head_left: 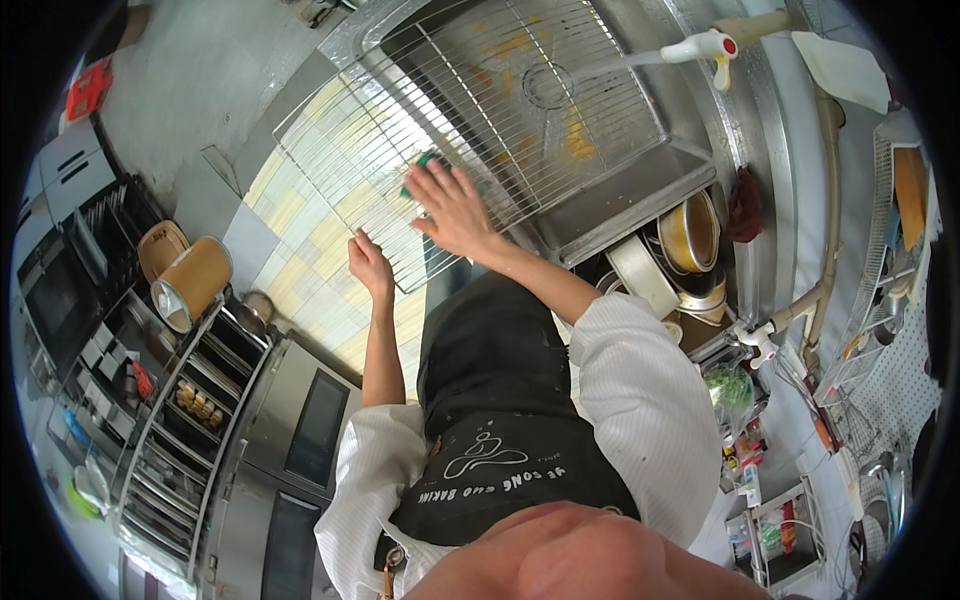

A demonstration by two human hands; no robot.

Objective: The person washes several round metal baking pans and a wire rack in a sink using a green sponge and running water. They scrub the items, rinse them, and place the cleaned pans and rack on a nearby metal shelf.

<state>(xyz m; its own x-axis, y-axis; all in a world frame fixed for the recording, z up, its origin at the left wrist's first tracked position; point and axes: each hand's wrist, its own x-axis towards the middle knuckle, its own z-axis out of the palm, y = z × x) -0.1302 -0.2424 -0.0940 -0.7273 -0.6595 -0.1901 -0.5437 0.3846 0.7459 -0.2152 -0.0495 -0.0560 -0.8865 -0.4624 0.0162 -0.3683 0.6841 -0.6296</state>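
A large wire cooling rack (480,112) is tilted in front of me, partly over the sink and partly over the floor. My left hand (371,264) is closed round the rack's near left edge, close to its corner. With fingers stretched out, my right hand (452,208) presses a green scouring pad (428,161) against the rack's wires. Most of the pad is hidden under the fingers. Beneath the rack, the metal sink (625,208) has orange-brown food bits on its bottom. Water runs into it from a white-handled tap (700,47).
Round cake tins (690,232) and a white pot (641,275) sit at the sink's right. A dark red cloth (745,205) hangs beside them. A tray rack (190,420) and an oven (300,420) stand at the left. A second tap (757,343) is at the right.
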